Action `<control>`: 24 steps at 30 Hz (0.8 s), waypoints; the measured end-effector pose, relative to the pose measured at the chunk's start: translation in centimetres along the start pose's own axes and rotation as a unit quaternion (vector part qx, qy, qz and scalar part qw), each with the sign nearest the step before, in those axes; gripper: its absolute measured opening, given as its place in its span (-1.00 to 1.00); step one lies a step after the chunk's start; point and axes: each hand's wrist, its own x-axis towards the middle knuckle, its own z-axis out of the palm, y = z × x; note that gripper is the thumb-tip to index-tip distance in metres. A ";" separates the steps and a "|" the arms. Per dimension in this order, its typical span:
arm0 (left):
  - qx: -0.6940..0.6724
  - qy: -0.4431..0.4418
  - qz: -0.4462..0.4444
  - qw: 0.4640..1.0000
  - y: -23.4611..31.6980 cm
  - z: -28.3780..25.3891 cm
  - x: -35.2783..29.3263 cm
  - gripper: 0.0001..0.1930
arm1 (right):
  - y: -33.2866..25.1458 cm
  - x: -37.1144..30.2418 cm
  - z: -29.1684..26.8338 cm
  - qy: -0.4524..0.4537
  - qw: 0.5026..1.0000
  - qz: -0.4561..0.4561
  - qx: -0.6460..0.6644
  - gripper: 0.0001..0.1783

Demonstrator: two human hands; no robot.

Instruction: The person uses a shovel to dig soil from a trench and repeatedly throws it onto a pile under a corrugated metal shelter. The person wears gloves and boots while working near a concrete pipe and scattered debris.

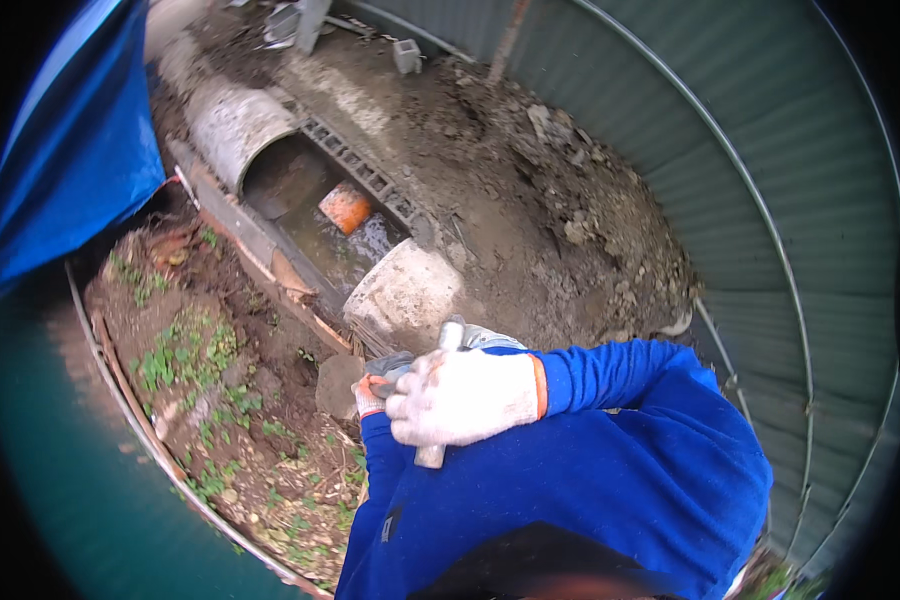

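Note:
My right hand (462, 397), in a soiled white work glove with an orange cuff, is closed in front of my body. A short pale grey rod (431, 456) is gripped in it, one end showing above the fist and the other below. I cannot make out what the rod belongs to. My left hand (370, 394), also gloved, sits just left of the right hand and is mostly hidden behind it. Its fingers do not show clearly. Ahead of both hands stands the pale rim of a concrete pipe section (406, 287).
A trench (355, 262) holding muddy water and an orange block (346, 207) runs ahead, bordered by hollow blocks (365, 165) and a board (260, 245). Beyond lies a large concrete pipe (232, 122). Rubble (580, 225) slopes toward green corrugated fencing (810, 230). A blue tarp (75, 150) hangs left.

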 end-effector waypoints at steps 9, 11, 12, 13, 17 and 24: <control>0.204 -0.072 -0.163 0.963 -3.1 9.4 3.8 -0.51 | -4.1 -9.2 -2.8 0.013 0.935 0.354 0.011 -0.86; 0.297 -0.171 -0.130 0.930 -4.5 11.7 4.7 -0.53 | -4.9 -10.8 -2.7 0.045 0.921 0.386 0.035 -0.83; 0.360 -0.219 -0.114 0.900 -5.4 12.9 5.2 -0.55 | -5.2 -11.6 -2.5 0.073 0.908 0.409 0.045 -0.82; 0.337 -0.209 -0.152 0.905 -6.4 14.0 5.6 -0.60 | -5.8 -12.1 -2.1 0.058 0.892 0.445 0.049 -0.86; 0.285 -0.178 -0.315 0.888 -11.4 18.6 6.3 -0.75 | -8.7 -13.5 -0.5 0.103 0.829 0.549 0.026 -0.87; 0.396 -0.206 -0.414 0.793 -19.8 28.7 0.3 -0.79 | -15.3 -11.1 -1.8 0.172 0.674 0.710 -0.110 -0.78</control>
